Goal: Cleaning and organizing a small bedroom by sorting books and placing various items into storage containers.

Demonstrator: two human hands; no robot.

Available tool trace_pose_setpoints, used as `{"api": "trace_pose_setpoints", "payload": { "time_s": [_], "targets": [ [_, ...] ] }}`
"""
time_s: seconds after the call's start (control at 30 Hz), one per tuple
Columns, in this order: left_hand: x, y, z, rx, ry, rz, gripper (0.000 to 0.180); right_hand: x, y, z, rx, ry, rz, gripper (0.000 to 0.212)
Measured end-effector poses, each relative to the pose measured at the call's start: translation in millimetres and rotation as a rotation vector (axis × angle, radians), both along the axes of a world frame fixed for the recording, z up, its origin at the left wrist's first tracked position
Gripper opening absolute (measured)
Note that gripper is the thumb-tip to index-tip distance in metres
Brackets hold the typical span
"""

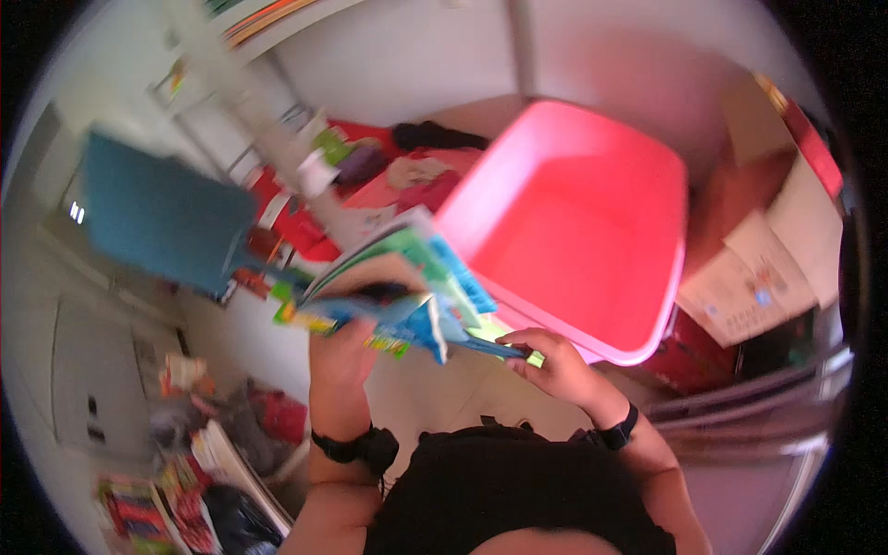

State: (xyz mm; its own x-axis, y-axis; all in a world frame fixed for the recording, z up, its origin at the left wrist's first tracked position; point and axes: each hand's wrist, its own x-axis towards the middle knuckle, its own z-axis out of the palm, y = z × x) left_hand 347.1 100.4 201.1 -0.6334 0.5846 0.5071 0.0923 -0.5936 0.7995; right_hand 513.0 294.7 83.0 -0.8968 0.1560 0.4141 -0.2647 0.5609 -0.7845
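In front of me, my left hand [340, 365] is closed round the lower side of a bundle. In it are a glossy blue packet with green and yellow edges [407, 335] and several thin colourful booklets [407, 254], fanned upward. Further right, my right hand [560, 368] pinches the dark blue end of a thin handle [490, 347] by the bundle's right edge. Past the left side of the bundle, a large flat blue-grey panel [166, 213] joins a similar bar; whether the two are one piece is hidden. Motion blurs the bundle.
A big pink plastic tub [680, 231] stands just beyond my right hand. Cardboard boxes [754, 277] sit to its right. Clothes lie on a red surface [319, 242] behind the bundle. Bags and assorted items [236, 518] crowd the lower left, near a grey cabinet [92, 370].
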Motion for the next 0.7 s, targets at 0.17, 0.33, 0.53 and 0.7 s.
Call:
{"api": "trace_pose_setpoints", "payload": {
  "time_s": [0.17,0.33,0.53,0.7],
  "targets": [
    [-42.7,-98.6,-34.1,-0.297,-0.255,0.078,0.035,-46.5,-50.9,-16.4,-0.074,-0.334,0.148,0.022],
    [-71.6,-241.6,-85.0,-0.519,-0.314,0.370,0.033,-110.7,-117.1,-53.5,-0.206,-0.435,0.058,0.014],
    [-53.5,-399.1,-124.0,-0.375,-0.620,0.590,0.035,-142.1,-140.2,-121.0,-0.298,-0.806,0.032,0.018],
    [-39.5,-481.5,-164.2,-0.019,-0.896,0.981,0.035,-191.3,-169.6,-177.7,-0.459,-1.077,0.024,0.020]
  ]
}}
